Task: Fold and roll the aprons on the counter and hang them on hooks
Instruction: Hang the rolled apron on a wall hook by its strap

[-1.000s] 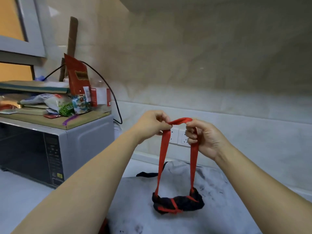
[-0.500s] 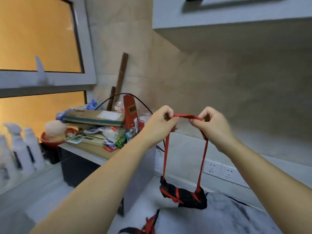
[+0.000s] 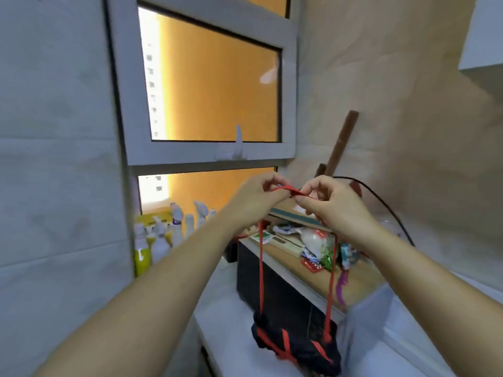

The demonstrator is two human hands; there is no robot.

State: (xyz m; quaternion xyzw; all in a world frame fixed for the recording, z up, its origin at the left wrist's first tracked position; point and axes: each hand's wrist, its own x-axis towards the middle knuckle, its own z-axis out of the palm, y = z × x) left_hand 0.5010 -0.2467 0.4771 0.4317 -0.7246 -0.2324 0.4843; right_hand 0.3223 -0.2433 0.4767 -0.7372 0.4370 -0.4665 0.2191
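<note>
In the middle of the frame, just under the window (image 3: 215, 85), the left hand (image 3: 258, 198) and the right hand (image 3: 334, 205) sit close together. Each one pinches the top of the red strap (image 3: 285, 189) between thumb and fingertips, so the short bit between them is pulled flat like a little handle. I'd guess that's on purpose, since a loop held open like that should drop over a hook pretty easily. From the hands the strap runs down in two lines to the rolled apron (image 3: 296, 349), a dark bundle wrapped in red ties, dangling at the bottom centre-right. It looks clear of the white counter (image 3: 226, 308), but it's blurry down there so I can't swear to it. The ties round it are probably what stops the roll coming undone while it hangs. Right behind it is the microwave (image 3: 272, 281) with packets (image 3: 315, 243) piled on top, a black cable (image 3: 386, 208) curving off to the right, and a wooden stick (image 3: 343, 142) leaning in the corner. Spray bottles (image 3: 160, 240) line up at left centre below the window. There's no hook in view anywhere, so I reckon the folding and rolling is done for this one and only the hanging is left.
</note>
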